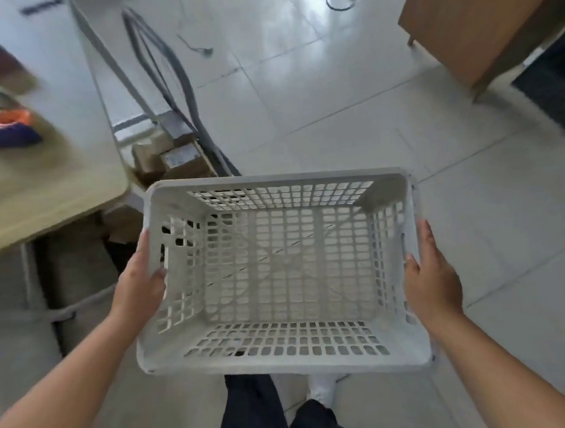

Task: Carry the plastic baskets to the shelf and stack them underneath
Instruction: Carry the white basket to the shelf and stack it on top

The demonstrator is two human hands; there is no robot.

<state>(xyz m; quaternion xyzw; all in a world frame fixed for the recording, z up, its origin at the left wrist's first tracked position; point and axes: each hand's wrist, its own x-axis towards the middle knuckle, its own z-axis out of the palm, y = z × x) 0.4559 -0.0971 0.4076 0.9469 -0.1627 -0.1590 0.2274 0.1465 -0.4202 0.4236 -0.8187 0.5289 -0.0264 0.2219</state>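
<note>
The tiled floor (350,103) fills most of the view, pale and shiny. At the left stands a wooden counter (42,195) with some blurred, colourful things on it, and at the upper right a brown wooden cabinet (481,23). One white plastic basket (283,359) is held in the air above the floor, in front of the person, open side up and empty. The left hand (139,282) grips its left rim, thumb inside, fingers outside. The right hand (430,271) grips the right rim in the same way. Cardboard boxes (168,158) lie under the counter.
</note>
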